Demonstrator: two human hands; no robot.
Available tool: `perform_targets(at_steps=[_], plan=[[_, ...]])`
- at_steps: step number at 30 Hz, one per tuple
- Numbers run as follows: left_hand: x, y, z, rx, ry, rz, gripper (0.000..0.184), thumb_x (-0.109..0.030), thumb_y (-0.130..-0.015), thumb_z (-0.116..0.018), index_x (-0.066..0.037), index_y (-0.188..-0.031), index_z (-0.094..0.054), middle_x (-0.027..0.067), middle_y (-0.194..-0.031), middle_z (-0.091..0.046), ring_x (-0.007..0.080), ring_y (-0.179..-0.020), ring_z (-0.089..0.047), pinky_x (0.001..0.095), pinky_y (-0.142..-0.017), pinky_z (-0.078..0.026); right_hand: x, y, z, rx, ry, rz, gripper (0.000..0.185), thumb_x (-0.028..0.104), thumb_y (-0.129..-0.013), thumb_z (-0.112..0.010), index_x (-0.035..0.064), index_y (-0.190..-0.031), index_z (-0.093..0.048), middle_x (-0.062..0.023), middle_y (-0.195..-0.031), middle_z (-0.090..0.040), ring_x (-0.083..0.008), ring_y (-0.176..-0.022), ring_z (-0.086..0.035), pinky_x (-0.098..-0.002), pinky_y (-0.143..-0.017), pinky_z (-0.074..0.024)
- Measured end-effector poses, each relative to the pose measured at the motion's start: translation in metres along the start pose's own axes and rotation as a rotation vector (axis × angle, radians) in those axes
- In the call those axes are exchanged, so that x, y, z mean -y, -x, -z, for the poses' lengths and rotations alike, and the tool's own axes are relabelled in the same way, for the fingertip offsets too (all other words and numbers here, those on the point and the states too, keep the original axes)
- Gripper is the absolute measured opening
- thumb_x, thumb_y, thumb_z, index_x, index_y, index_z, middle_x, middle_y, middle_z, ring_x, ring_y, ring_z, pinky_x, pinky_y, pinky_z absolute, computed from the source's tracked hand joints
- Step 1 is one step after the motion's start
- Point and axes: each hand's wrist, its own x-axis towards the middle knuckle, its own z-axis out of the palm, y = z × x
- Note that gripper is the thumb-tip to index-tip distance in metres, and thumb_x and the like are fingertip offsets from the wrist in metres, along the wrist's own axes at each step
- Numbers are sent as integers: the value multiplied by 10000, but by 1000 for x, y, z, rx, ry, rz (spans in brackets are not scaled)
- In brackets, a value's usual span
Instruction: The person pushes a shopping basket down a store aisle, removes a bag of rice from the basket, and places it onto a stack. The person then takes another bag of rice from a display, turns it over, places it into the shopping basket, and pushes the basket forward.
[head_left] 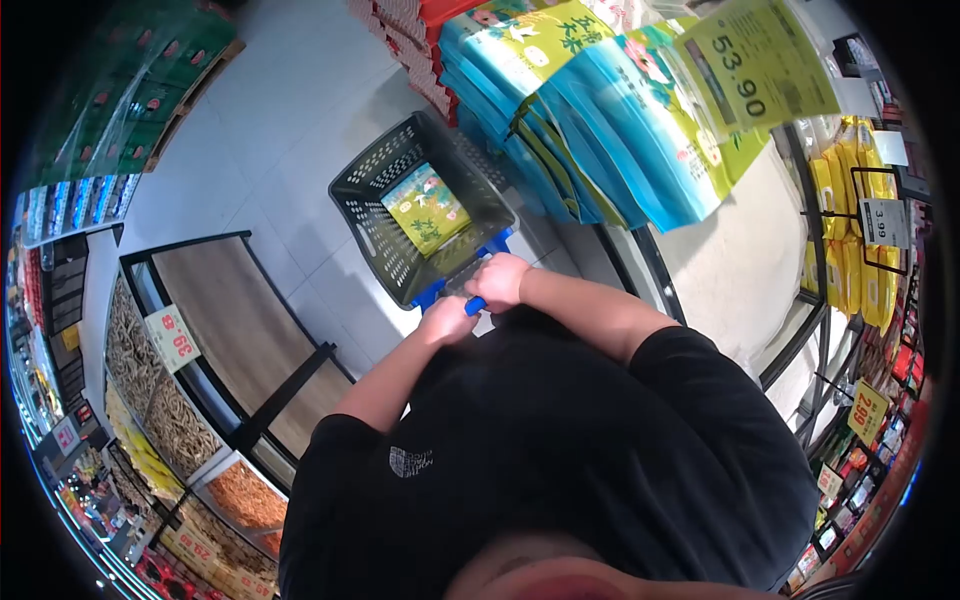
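Person in a black shirt (pixel 560 440) grips the blue handle (pixel 475 306) of a dark basket (pixel 378 254), left hand (pixel 449 320) and right hand (pixel 499 280) side by side, both curled around it. A printed bag (pixel 425 208) lies inside, between the basket's far edge and handle edge; blue sacks (pixel 625 140) are stacked near its right edge, beside a 53.90 sign (pixel 755 65).

big yellow price tag (pixel 758 65) reads 53.90; white tag (pixel 884 222) says 3.99; smaller yellow tag (pixel 867 412), 2.99; black tee (pixel 560 430) says north face; teal rice bag (pixel 520 55) shows 大米
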Motion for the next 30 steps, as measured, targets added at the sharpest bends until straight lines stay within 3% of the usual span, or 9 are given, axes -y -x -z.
perform_targets(at_steps=[3, 8, 10, 13, 16, 20, 23, 27, 30], plan=[[17, -15, 31, -37, 26, -55, 254, -289, -858, -664, -95, -998, -749, 230, -1003, -725, 432, -969, -684, 500, -839, -537, -13, -28, 26, -30, 16, -3, 253, 327, -742, -734, 109, -838, -647, -93, -803, -713, -317, -777, -718, -452, -685, -569], [39, -42, 91, 74, 10, -75, 442, -449, -897, -661, -28, -1004, -745, 254, -1064, -728, 417, -1041, -692, 491, -891, -542, -40, -77, 58, 145, 49, -70, 251, 332, -747, -733, 113, -846, -659, -107, -803, -709, -332, -773, -711, -461, -672, -562], [54, -35, 150, 281, 544, -347, 496, -492, -952, -631, -16, -1046, -733, 255, -1068, -728, 405, -1046, -699, 472, -881, -536, -42, -110, 81, 255, -50, -161, 268, 349, -748, -732, 125, -890, -690, -107, -837, -721, -339, -844, -716, -475, -737, -560], [103, -69, 151, 321, 409, -309, 547, -521, -989, -603, 5, -1087, -716, 253, -1051, -730, 393, -1045, -703, 454, -864, -532, -40, -145, 92, 381, -62, -251, 280, 368, -757, -711, 130, -904, -694, -103, -871, -727, -335, -857, -716, -474, -748, -559], [125, -84, 159, 254, 343, -483, 597, -556, -989, -594, 22, -1089, -703, 249, -1039, -729, 397, -1034, -701, 453, -848, -533, -43, -164, 98, 362, -106, -232, 284, 371, -743, -713, 127, -885, -684, -99, -849, -718, -334, -851, -712, -474, -726, -559], [132, -87, 191, 368, 279, -385, 612, -604, -977, -576, -3, -969, -692, 244, -978, -728, 407, -959, -704, 471, -821, -538, -51, -178, 106, 116, -195, -159, 303, 389, -717, -751, 119, -805, -647, -83, -753, -660, -321, -736, -672, -457, -703, -533], [128, -86, 223, 410, 350, -416, 596, -596, -980, -575, -12, -945, -688, 228, -952, -729, 401, -934, -709, 483, -804, -542, -59, -190, 129, 216, -204, -161, 295, 390, -740, -732, 133, -867, -665, -61, -816, -691, -294, -809, -684, -419, -809, -508], [133, -89, 221, 400, 352, -321, 553, -578, -973, -601, -31, -1001, -674, 182, -904, -732, 387, -860, -713, 480, -770, -544, -76, -179, 109, 54, -336, -50, 321, 419, -753, -737, 130, -876, -668, -61, -803, -685, -286, -787, -680, -412, -816, -491], [135, -82, 269, 179, 610, -244, 469, -510, -935, -674, -54, -1043, -667, 166, -880, -719, 360, -841, -706, 476, -763, -539, -82, -204, 145, 339, -481, -150, 376, 477, -796, -727, 126, -925, -691, -90, -847, -712, -324, -825, -697, -451, -776, -509]])
